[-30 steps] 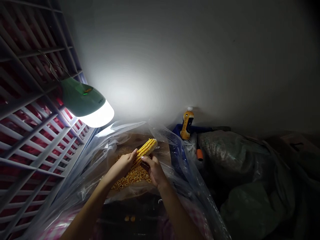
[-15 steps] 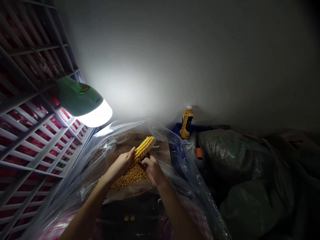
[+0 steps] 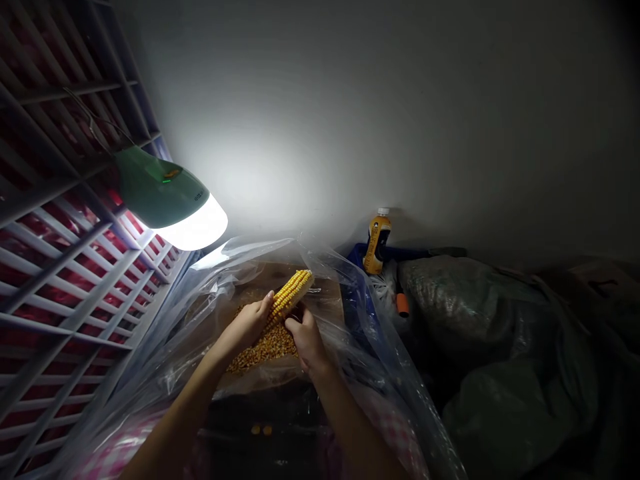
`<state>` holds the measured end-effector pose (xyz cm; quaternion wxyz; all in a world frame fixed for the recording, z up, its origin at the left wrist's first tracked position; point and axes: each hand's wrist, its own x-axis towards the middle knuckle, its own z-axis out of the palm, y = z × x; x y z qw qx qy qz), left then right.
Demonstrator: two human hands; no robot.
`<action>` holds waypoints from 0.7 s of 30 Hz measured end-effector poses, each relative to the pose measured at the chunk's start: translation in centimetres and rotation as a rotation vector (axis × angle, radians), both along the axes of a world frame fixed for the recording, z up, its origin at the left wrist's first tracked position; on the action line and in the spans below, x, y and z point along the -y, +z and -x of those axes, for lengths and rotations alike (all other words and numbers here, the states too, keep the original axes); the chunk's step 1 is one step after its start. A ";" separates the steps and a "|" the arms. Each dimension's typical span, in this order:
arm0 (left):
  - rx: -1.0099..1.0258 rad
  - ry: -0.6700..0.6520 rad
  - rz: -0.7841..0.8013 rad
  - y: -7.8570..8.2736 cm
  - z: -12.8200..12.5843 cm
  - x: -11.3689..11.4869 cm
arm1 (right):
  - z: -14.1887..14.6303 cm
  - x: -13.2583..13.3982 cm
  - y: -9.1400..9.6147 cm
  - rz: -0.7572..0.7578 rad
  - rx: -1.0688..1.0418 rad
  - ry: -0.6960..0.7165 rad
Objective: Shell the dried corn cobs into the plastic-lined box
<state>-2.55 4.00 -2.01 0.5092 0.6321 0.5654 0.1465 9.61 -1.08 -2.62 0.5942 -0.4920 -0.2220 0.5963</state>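
Note:
A yellow corn cob [image 3: 291, 293] is held at a slant, its upper end pointing away and to the right. My left hand [image 3: 253, 321] is wrapped round its lower left side, thumb along the kernels. On the right side my right hand [image 3: 306, 337] presses its curled fingers and thumb against the cob, where part of the surface looks paler and bare. Whether those fingers pinch a kernel is hidden. Loose corn kernels [image 3: 265, 352] lie in a heap below both hands, on brown cardboard [image 3: 327, 303] inside a clear plastic sheet [image 3: 370, 320].
A lit green lamp [image 3: 167, 190] hangs on a plastic crate wall [image 3: 75, 260] at left. To the right are a yellow-labelled bottle [image 3: 377, 243], a blue container [image 3: 355, 257], an orange cylinder [image 3: 403, 305] and dark sacks [image 3: 465, 313]. A pale wall [image 3: 350, 120] rises behind.
The whole view has shifted slightly. My right thumb and fingers have moved a little along the cob's right side; my left hand keeps its hold.

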 end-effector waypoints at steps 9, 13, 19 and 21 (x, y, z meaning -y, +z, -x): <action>0.003 -0.005 -0.049 -0.2 -0.2 0.0 | 0.0 0.0 -0.3 0.004 0.026 0.003; 0.011 -0.004 -0.060 -0.2 -0.3 0.0 | 0.0 -0.1 -0.3 0.004 -0.055 0.033; 0.028 0.019 -0.028 0.4 -0.2 0.0 | -0.5 -0.2 -0.3 -0.012 -0.051 0.024; 0.035 0.012 -0.005 0.7 -0.2 0.1 | -0.6 -0.1 -0.2 0.000 -0.071 0.031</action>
